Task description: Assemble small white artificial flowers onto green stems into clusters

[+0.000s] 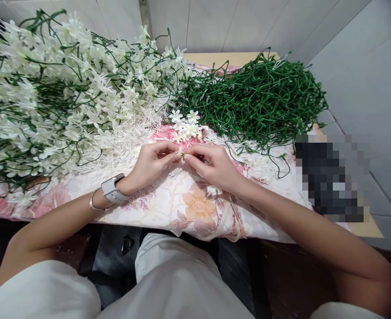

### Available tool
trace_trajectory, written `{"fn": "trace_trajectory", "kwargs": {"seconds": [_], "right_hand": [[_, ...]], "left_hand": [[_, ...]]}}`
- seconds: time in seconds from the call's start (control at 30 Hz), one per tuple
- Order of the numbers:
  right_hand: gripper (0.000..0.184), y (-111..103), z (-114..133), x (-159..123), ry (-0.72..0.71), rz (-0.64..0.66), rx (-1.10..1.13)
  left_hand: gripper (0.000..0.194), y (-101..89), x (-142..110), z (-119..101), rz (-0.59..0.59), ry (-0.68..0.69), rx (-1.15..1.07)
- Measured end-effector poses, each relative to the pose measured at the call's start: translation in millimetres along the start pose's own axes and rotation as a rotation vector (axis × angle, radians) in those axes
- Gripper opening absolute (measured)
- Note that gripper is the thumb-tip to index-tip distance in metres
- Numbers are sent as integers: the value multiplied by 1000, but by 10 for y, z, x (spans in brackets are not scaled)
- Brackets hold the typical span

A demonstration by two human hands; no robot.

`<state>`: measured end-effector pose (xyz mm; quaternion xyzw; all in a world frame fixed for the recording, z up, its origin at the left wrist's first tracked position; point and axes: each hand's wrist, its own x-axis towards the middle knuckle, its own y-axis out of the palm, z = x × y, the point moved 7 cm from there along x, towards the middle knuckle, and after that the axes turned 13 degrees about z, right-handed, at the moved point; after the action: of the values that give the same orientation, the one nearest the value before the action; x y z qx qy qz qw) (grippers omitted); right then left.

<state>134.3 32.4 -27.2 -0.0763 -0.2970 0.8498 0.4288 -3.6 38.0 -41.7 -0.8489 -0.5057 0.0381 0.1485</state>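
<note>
My left hand and my right hand meet fingertip to fingertip above the cloth, both closed in a pinch. Between them is a small artificial flower piece, with a bit of green and white showing; the fingers cover most of it. Just beyond the fingertips lies a cluster of loose white artificial blossoms. To the left spreads a large heap of white artificial flowers on green stems. Behind my right hand is a thick pile of bare green plastic stems.
A floral cloth covers the table, its front edge close to my body. Thin white pieces lie along the flower heap. A blurred dark object rests at the right end. Tiled walls stand behind and to the right.
</note>
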Motion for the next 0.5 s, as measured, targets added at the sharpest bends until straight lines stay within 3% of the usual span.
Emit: {"fn": "trace_trajectory", "kwargs": {"seconds": [0.07, 0.13, 0.3, 0.5], "right_hand": [[13, -122, 43, -10, -27, -52, -34], [16, -312, 62, -43, -57, -188, -73], [18, -688, -59, -107, -42, -473, -71], [18, -734, -149, -71, -37, -499, -85]], "left_hand": [[18, -76, 2, -54, -55, -6, -28], [20, -194, -4, -120, -141, 2, -23], [20, -496, -28, -293, -355, 65, 198], [20, -785, -130, -649, -596, 244, 593]]}}
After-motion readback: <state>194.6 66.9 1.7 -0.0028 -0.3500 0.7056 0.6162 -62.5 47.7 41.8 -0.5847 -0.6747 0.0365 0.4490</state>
